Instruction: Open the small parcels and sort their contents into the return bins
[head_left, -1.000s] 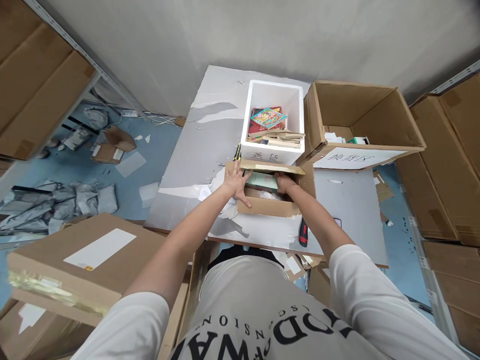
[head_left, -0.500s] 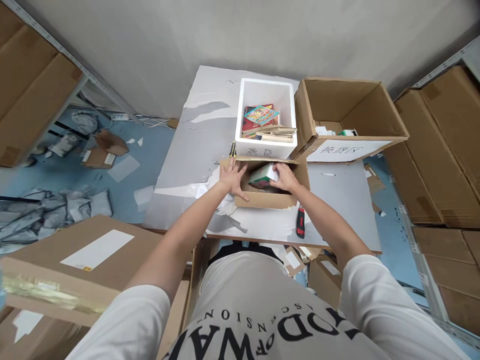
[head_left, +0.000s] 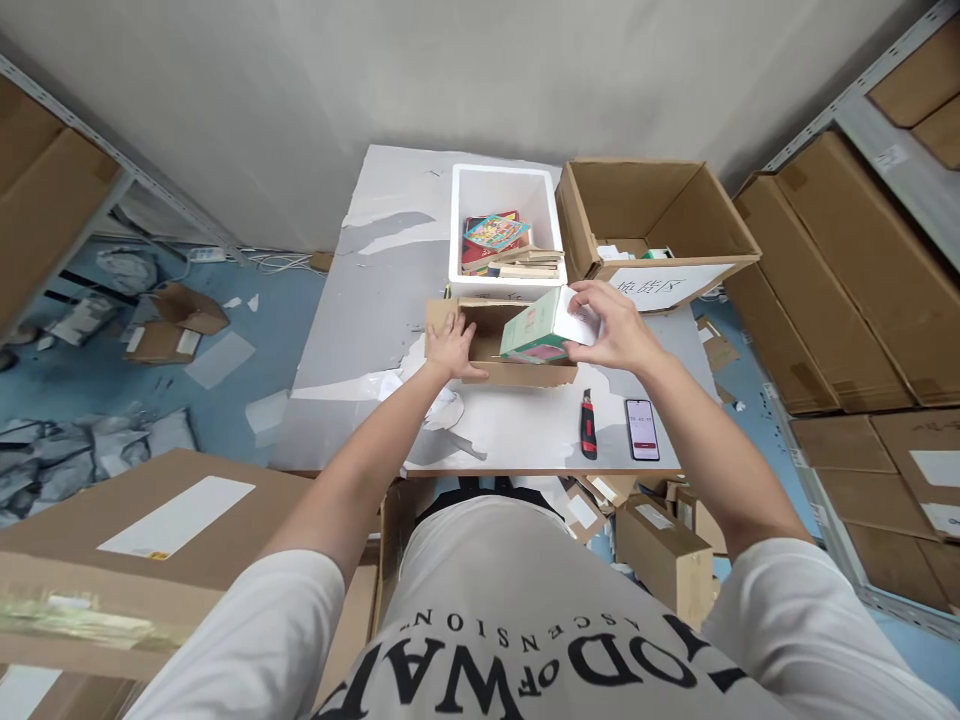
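Note:
My right hand (head_left: 611,325) grips the white end of a green and white carton (head_left: 536,328), which is tilted above the small open cardboard box (head_left: 525,374). My left hand (head_left: 452,346) rests with spread fingers on the left end of that box. Just in front of the box, a red and black utility knife (head_left: 588,428) lies on the table, its blade end pointing away from me. Torn white paper (head_left: 442,408) lies by the box's near left corner.
Behind the small box stands a white foam box (head_left: 506,179) holding several books (head_left: 496,232). To its right is a large open cardboard box (head_left: 637,175) with a handwritten label. A phone (head_left: 643,430) lies near the table's front edge. Stacked cartons (head_left: 172,510) flank me on the left.
My right hand has lifted the green and white carton up out of the small box. My left hand stays on the box. The view has shifted, so the phone now shows.

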